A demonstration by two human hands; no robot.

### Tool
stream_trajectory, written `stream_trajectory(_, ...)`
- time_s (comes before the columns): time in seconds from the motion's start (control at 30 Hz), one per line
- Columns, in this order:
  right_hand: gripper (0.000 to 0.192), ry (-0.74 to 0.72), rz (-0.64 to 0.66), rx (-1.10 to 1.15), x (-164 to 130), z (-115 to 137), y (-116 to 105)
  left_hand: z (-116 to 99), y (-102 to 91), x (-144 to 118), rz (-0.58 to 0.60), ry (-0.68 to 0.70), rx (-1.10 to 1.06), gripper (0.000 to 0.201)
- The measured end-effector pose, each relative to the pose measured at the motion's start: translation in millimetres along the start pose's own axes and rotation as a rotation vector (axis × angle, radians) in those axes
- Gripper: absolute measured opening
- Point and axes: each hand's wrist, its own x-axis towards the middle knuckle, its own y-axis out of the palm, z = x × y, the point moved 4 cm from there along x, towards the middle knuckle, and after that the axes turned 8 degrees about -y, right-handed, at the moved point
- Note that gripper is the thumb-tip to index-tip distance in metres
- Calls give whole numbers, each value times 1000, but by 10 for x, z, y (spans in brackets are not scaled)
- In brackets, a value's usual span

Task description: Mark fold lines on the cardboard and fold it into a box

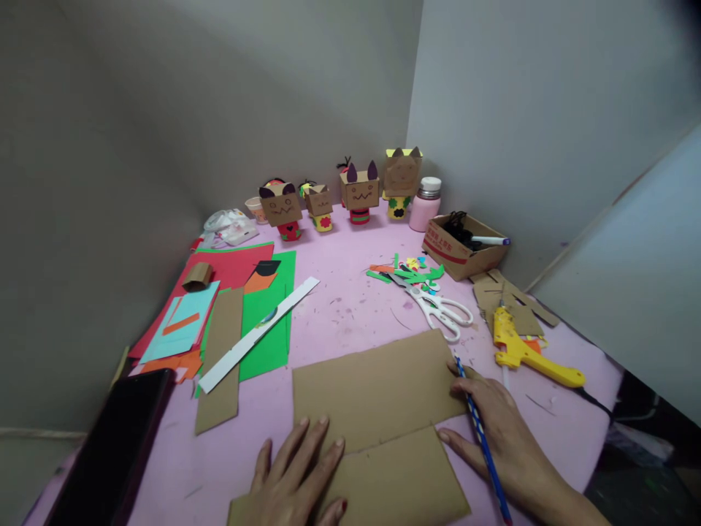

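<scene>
A person sits at a pink counter (350, 307) with craft supplies spread about. Far left of both hands, a dark phone (109, 446) lies at the counter's edge, and beyond it sheets of coloured paper (235, 292) are stacked with a white strip (257, 334) lying across them.

The left hand (299, 475) rests flat, fingers spread, pressing down a brown cardboard sheet (377, 394); its grip is open and holds nothing. The cardboard lies under and between the two hands, directly in front of the person. A cut or seam runs partway across it just ahead of the left fingertips, and a second piece (399, 482) sits below, so some cutting looks done. No drawn lines can be made out on the sheet, so marking appears barely begun.

The right hand (504, 438) rests at the cardboard's right edge, its grip closed around a blue pencil (479, 431) whose tip touches the sheet's right edge.

Beyond the right hand lie white scissors (438, 307) among green paper scraps (408, 272), and just right of the hand a yellow glue gun (526, 351). Further back, four finished box-headed figures (358, 191) stand by the wall, suggesting another is under way. Beside them is a pink bottle (426, 203), capped, contents hidden. An open cardboard box (465, 248) holds a marker (490, 240) and some dark tangled material.
</scene>
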Motion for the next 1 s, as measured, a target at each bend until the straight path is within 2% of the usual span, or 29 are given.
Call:
stream_trajectory(0.4, 45, -18, -18, -12, -2, -2, 8, -2, 34, -71, -21, -59, -85, 50)
stream_trajectory(0.57, 43, 22, 1, 4, -22, -33, 21, 1, 40, -71, -21, -79, -119, 52)
stream_trajectory(0.8, 42, 21, 12, -3, -21, -18, 22, -2, 37, -59, 34, -109, -180, 53)
stream_trajectory(1.0, 46, 34, 24, 18, -19, -26, 5, 1, 49, -68, 37, -115, -218, 55)
